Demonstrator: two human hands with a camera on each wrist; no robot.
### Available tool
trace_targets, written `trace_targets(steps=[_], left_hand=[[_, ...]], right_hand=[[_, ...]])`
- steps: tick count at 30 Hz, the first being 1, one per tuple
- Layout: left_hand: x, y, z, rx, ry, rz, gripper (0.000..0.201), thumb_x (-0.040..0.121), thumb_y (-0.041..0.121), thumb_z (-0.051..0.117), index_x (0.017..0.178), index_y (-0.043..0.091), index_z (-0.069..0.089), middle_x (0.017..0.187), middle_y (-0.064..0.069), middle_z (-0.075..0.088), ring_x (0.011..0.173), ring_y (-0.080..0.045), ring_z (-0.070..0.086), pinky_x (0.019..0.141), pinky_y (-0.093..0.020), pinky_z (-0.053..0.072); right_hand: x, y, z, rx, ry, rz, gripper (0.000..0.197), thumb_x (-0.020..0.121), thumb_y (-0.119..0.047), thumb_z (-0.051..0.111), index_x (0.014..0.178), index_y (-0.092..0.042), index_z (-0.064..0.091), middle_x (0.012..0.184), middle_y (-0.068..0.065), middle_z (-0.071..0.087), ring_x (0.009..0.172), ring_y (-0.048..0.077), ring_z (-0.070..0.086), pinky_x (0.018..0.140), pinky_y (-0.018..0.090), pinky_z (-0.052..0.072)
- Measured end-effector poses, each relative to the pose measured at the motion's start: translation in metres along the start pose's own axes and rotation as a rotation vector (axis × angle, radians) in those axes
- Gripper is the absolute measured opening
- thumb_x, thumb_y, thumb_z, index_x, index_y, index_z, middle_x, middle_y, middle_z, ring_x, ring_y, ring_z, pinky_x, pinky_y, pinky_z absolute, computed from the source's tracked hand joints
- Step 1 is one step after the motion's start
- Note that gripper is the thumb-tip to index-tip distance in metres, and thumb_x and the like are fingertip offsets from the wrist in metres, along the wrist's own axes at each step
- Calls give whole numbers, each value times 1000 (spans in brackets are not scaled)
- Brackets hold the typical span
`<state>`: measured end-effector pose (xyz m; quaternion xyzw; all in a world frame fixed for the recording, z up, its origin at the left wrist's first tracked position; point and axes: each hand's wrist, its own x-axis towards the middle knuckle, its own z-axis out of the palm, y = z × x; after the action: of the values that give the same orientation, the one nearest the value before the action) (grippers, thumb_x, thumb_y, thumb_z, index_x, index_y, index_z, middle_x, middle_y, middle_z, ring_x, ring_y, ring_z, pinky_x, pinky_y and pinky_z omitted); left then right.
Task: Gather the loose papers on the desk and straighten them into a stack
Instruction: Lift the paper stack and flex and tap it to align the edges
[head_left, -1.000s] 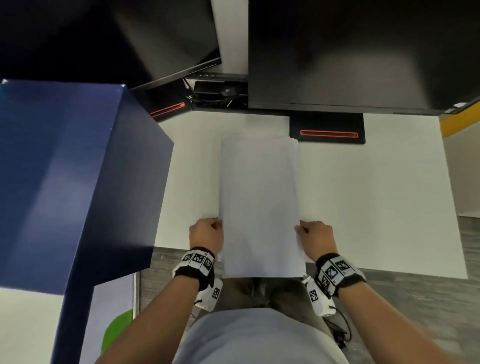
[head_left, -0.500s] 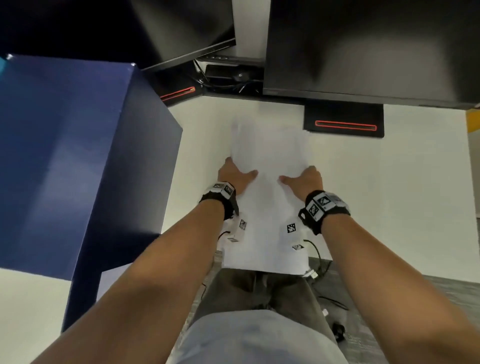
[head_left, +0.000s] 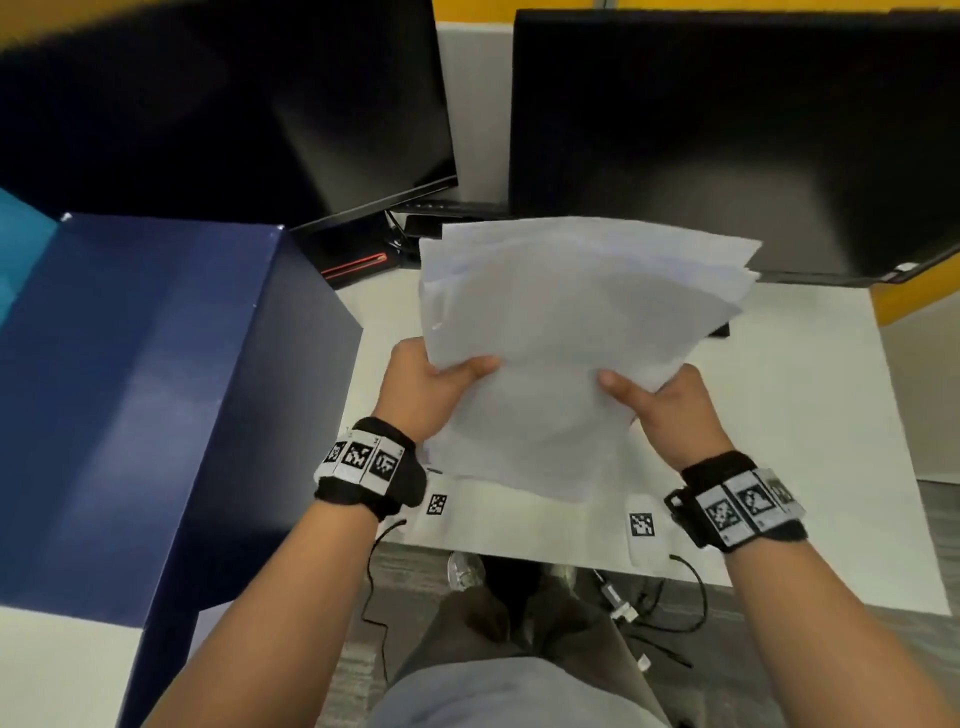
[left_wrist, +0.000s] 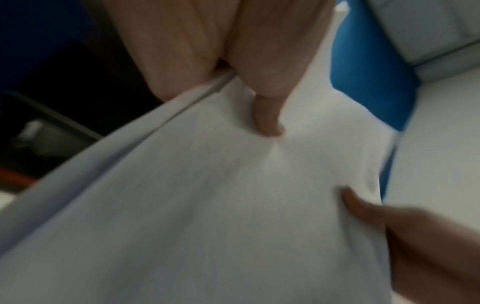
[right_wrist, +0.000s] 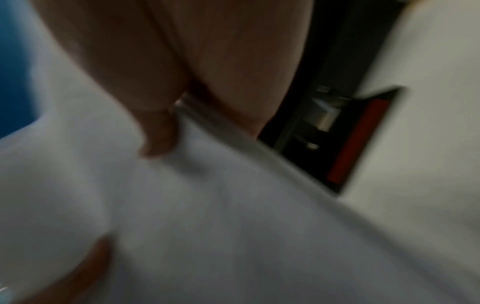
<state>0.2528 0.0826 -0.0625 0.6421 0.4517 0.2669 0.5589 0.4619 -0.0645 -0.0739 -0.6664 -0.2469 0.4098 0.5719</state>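
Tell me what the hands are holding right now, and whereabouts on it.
Both hold the papers: the left hand grips the left edge near the bottom, the right hand the right edge, thumbs on top.

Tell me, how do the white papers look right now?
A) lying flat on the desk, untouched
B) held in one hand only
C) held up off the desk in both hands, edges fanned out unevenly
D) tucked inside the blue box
C: the left hand and right hand each grip a lower side of the papers, whose far edges splay apart above the desk.
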Motion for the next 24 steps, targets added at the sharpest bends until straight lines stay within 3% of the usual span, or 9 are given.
trace_targets(steps=[4,7,9,11,15,17,19,21,24], left_hand=[[-3,41,13,85,249,416,27,78,11,83,95,28,70,91,5,71,86,13,65,74,-6,49],[-2,57,16,88,287,576,33,78,6,83,101,24,67,94,9,68,90,23,60,81,-5,47],[-3,56,19,96,250,537,34,77,10,84,101,26,67,93,15,68,88,23,60,79,-3,47],[-3,43,22,68,160,390,38,73,12,87,102,27,68,96,15,70,88,18,64,79,-6,49],[7,5,30,154,-15,160,34,73,10,86,105,13,75,101,12,72,85,15,66,81,-15,54],[13,2,37,212,14,108,25,79,14,82,102,5,75,98,3,72,77,6,63,73,-2,48],[18,12,42,162,94,62,19,81,19,81,94,8,74,87,0,71,73,-6,59,60,-1,43],[20,29,39,65,162,117,20,79,17,82,95,19,70,80,9,68,67,6,60,60,-4,44],[14,46,31,114,157,293,34,81,20,81,112,24,67,96,19,66,84,25,58,73,1,43]], right_hand=[[-14,-47,3,-115,210,-371,20,85,-10,73,97,-25,68,83,-34,70,84,-17,64,74,3,45],[-20,-62,-3,-148,263,-535,23,85,-5,71,108,-6,67,98,-39,66,97,-16,61,84,6,45],[-18,-60,-9,-145,266,-544,25,85,-4,72,109,-8,66,99,-39,66,98,-16,61,85,7,45],[-17,-48,-14,-134,243,-443,28,82,-8,75,103,-24,65,94,-38,68,93,-16,63,82,7,47],[-11,-16,-19,-82,174,-203,36,74,-7,82,95,-32,66,89,-21,75,86,-6,69,86,27,58],[-7,-14,-12,-81,173,-196,37,77,-9,80,97,-36,64,92,-18,72,87,-8,68,85,26,58],[-3,-25,-6,-56,212,-253,36,79,-8,79,93,-38,63,91,-20,70,84,-12,66,79,19,56],[-2,-44,-6,-48,253,-351,38,80,-5,78,92,-38,64,87,-24,71,83,-12,66,74,13,53],[-7,-64,-15,-107,271,-485,40,80,-4,77,97,-38,63,90,-35,69,86,-13,65,75,9,50]])
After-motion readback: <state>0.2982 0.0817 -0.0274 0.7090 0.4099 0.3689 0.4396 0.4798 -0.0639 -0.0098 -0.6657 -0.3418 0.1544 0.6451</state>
